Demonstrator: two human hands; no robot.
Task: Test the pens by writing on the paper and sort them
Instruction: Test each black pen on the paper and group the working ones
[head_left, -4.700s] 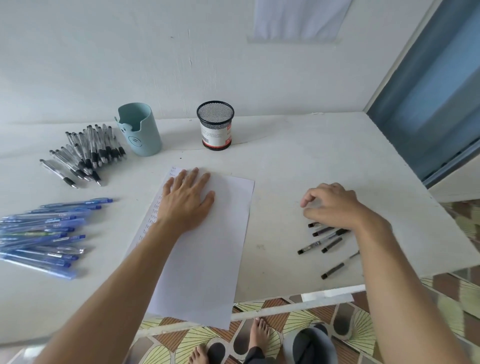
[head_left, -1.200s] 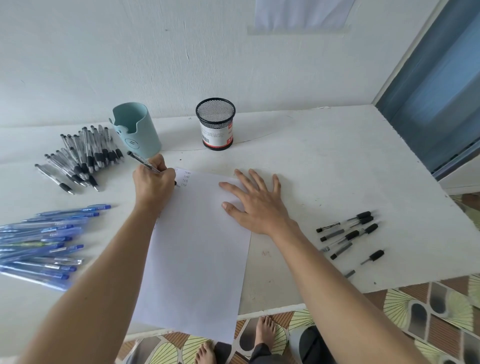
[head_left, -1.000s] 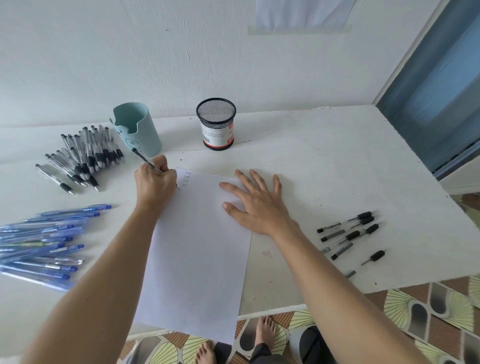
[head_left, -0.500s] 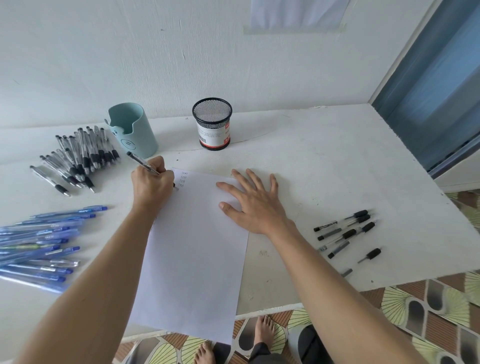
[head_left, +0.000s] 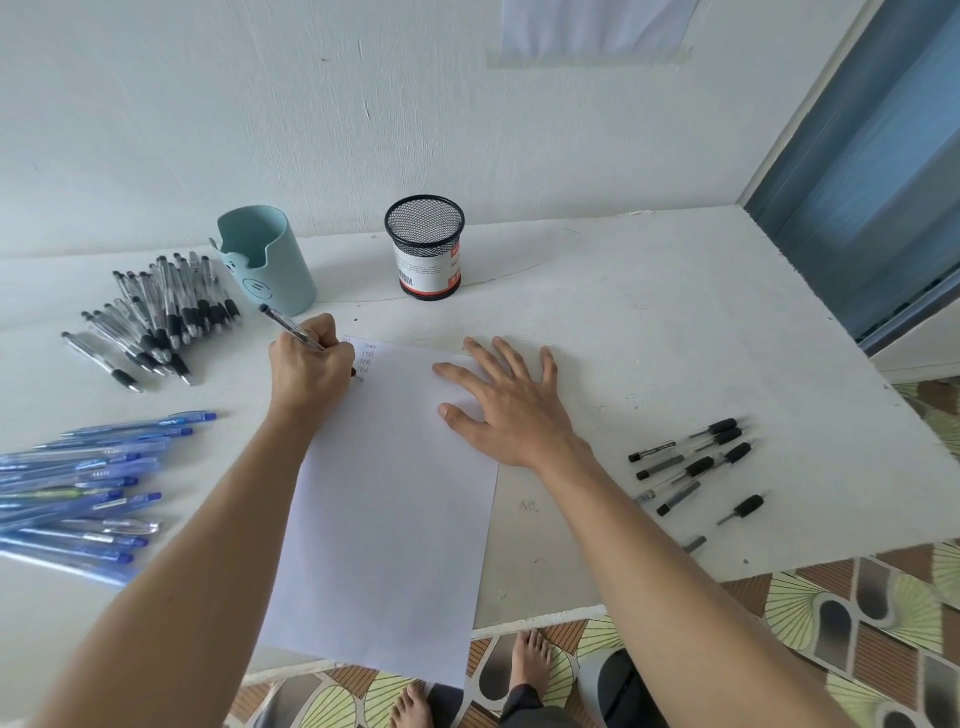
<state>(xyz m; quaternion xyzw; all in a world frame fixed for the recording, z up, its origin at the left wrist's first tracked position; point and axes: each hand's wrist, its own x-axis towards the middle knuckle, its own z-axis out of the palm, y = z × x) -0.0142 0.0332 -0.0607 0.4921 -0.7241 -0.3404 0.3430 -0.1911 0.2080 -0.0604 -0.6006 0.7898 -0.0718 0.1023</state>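
White paper (head_left: 384, 493) overhangs the table's (head_left: 649, 322) near edge, pinned by the right hand's (head_left: 511, 402) flat, spread fingers. The left hand (head_left: 309, 371) grips a black pen (head_left: 291, 327), fingers curled round it, its tip at the sheet's far left corner beside a short column of test marks.

If the pinning hand lifts mid-stroke, the overhanging sheet could slide or crease.

I count one sheet, one teal cup (head_left: 267, 260) and one mesh cup (head_left: 425, 247). The blue pens (head_left: 78, 493) at the left edge, the black-grip pens (head_left: 156, 317) and the pen pieces (head_left: 691, 467) overlap too much to count.
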